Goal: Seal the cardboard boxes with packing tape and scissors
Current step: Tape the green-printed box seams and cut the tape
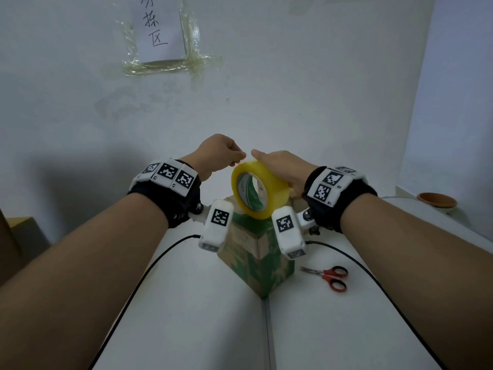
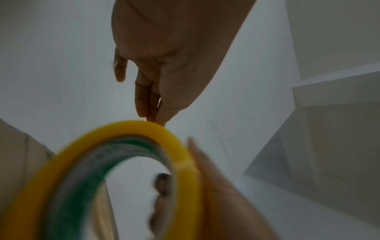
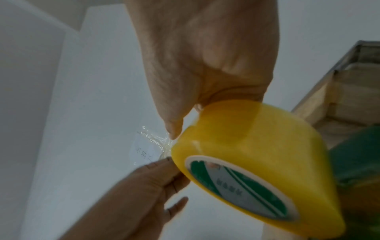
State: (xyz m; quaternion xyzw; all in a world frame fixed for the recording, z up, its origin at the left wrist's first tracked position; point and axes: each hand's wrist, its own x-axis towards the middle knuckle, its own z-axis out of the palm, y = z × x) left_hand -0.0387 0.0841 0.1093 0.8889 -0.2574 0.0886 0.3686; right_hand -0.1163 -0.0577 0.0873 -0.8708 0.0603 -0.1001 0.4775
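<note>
My right hand holds a yellow roll of packing tape on edge above a green-and-brown cardboard box that stands on the white table. In the right wrist view its thumb lies on the roll's outer face. In the left wrist view its fingers reach through the core. My left hand is at the roll's top edge. Its fingertips touch the rim, with the thumb apart. Red-handled scissors lie on the table right of the box.
A brown bowl sits at the table's far right. Another cardboard box stands at the left edge. A paper sign is taped to the wall ahead. Black cables run from both wrists across the table.
</note>
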